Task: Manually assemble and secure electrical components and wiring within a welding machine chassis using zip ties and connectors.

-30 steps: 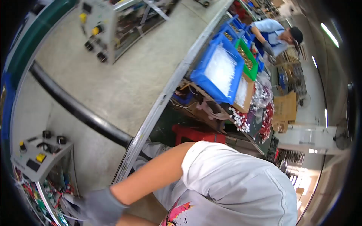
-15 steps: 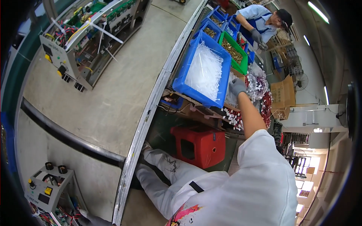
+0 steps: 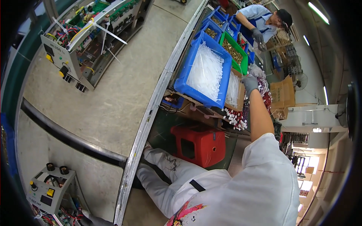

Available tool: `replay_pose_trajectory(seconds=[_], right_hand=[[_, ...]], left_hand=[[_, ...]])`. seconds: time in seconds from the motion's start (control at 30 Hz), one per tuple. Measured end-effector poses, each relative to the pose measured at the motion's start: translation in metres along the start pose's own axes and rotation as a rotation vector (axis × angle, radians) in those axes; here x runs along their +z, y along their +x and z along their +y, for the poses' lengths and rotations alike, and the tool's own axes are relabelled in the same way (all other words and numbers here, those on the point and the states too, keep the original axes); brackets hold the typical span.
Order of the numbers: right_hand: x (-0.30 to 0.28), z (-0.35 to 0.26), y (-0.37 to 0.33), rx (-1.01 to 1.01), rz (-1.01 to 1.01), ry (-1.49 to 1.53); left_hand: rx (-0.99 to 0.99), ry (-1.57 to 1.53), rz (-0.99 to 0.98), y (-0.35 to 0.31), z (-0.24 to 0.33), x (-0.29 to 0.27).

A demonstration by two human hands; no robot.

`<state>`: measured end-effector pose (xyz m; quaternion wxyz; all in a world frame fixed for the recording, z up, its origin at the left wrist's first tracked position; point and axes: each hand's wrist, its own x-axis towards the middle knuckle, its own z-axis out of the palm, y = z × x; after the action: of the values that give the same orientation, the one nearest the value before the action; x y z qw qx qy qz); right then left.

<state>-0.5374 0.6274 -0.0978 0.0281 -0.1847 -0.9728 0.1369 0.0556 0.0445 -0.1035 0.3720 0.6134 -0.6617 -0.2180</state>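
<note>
My right hand [image 3: 250,84], in a grey glove, is at the right edge of a cardboard box [image 3: 240,98] of long white cable ties, beside a heap of dark red wires with white connectors [image 3: 267,97]. Its fingers look drawn together; what is in them is too small to make out. My left hand [image 3: 93,220], also gloved, shows only in part at the lower edge. It lies against an open grey metal device [image 3: 56,193] with knobs, a yellow switch and coloured wires inside; its fingers are mostly hidden.
A blue bin [image 3: 180,83] of white cable ties adjoins the box. Beyond are a green bin [image 3: 245,64] and small blue bins of brass-coloured parts. Another open device [image 3: 71,67] stands on the bench [image 3: 113,105]. A red stool [image 3: 205,147] is below; a gloved co-worker [image 3: 260,26] stands beyond.
My right hand has moved right, from over the cable ties in the cardboard box to its edge by the wires. My left hand is almost still. The co-worker's hands have shifted slightly.
</note>
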Motion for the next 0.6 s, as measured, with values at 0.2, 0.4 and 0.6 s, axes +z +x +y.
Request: replay_pose_trajectory(seconds=[0.2, 0.4, 0.6], right_hand=[[-0.027, -0.002, -0.001, -0.711, 0.396, -0.194], [-0.025, -0.165, -0.171, -0.939, 0.524, -0.552], [0.052, -0.277, -0.435, -0.646, -0.891, 1.063]], left_hand=[[-0.126, 0.077, -0.092, 0.005, -0.018, -0.003], [-0.153, 0.029, -0.121, -0.005, -0.028, -0.017], [-0.195, 0.004, -0.123, -0.001, -0.012, -0.030]])
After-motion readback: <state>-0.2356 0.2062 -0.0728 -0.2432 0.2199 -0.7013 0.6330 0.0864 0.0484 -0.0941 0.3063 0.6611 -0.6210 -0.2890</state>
